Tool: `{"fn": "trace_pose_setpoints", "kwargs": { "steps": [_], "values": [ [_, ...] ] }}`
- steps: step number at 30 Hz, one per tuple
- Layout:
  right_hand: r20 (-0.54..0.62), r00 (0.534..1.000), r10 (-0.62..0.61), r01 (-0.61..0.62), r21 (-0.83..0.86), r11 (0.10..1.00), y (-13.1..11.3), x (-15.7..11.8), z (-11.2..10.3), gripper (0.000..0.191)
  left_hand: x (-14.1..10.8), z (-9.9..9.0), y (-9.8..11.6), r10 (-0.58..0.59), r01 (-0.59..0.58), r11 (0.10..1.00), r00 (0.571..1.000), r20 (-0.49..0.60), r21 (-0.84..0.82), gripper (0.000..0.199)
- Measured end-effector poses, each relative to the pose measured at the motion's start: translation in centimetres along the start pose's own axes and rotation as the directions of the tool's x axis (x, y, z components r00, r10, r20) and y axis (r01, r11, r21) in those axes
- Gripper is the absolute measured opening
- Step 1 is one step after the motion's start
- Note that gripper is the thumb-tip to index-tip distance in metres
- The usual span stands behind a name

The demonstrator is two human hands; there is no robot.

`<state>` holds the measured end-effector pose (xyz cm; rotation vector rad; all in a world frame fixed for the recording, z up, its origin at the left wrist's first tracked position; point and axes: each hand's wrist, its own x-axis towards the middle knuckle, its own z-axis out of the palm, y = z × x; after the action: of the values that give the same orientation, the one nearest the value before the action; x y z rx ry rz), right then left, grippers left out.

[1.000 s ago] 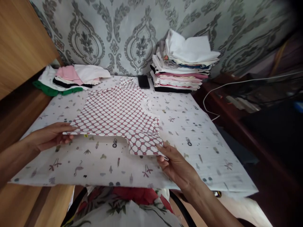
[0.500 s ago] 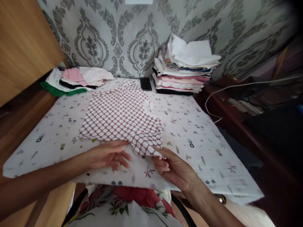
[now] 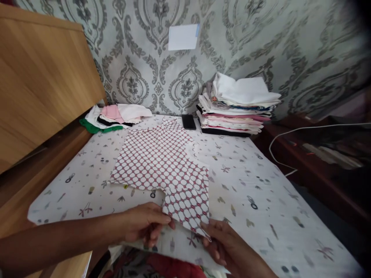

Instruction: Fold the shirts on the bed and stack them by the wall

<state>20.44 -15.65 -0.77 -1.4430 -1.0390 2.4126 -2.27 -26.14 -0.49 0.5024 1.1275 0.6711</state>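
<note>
A white short-sleeved shirt [image 3: 156, 154] with a red and grey lattice print lies spread on the cloth-covered table [image 3: 246, 181]. Its near sleeve points toward me, stretched between both hands. My left hand [image 3: 149, 224] pinches the sleeve's left corner between thumb and fingers. At the sleeve's right corner, my right hand [image 3: 222, 239] grips the hem, with the thumb on top. The neckline faces right, and the far sleeve lies toward the wall. A small yellow tag shows at the shirt's lower left edge.
A tall stack of folded clothes [image 3: 237, 108] stands at the back right, beside a black phone [image 3: 189, 122]. Several garments [image 3: 116, 116] lie in a low pile at the back left. A wooden cabinet [image 3: 46, 85] borders the left side; a white cable [image 3: 278, 144] hangs at the right.
My left hand has moved right to the sleeve and closed on its corner. The sleeve is now pulled straighter toward me. The view has tilted up, showing more wall.
</note>
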Motion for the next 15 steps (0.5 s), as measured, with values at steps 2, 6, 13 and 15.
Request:
{"fn": "trace_pose_setpoints", "kwargs": {
  "steps": [2,6,13,15],
  "values": [
    [-0.017,1.000,0.009,-0.009,-0.013,1.000,0.3,0.2,-0.3,0.043,-1.4,-1.0,0.3,0.087,-0.043,0.930,0.991,-0.105,0.364,0.027],
    [-0.012,1.000,0.011,-0.011,0.006,1.000,0.5,0.4,-0.7,0.035,-4.9,-5.0,1.3,0.585,0.092,0.106,0.800,-0.137,0.990,0.010],
    [0.024,0.995,0.092,-0.094,0.149,0.984,-0.9,-0.3,0.1,0.039,-8.7,-10.4,2.1,0.596,0.404,-0.406,0.797,-0.098,0.820,0.037],
    [0.041,0.992,0.121,-0.126,0.196,0.972,-1.3,-0.5,0.1,0.043,-9.5,-11.0,2.3,0.608,0.410,-0.408,0.789,-0.093,0.816,0.038]
  ]
}}
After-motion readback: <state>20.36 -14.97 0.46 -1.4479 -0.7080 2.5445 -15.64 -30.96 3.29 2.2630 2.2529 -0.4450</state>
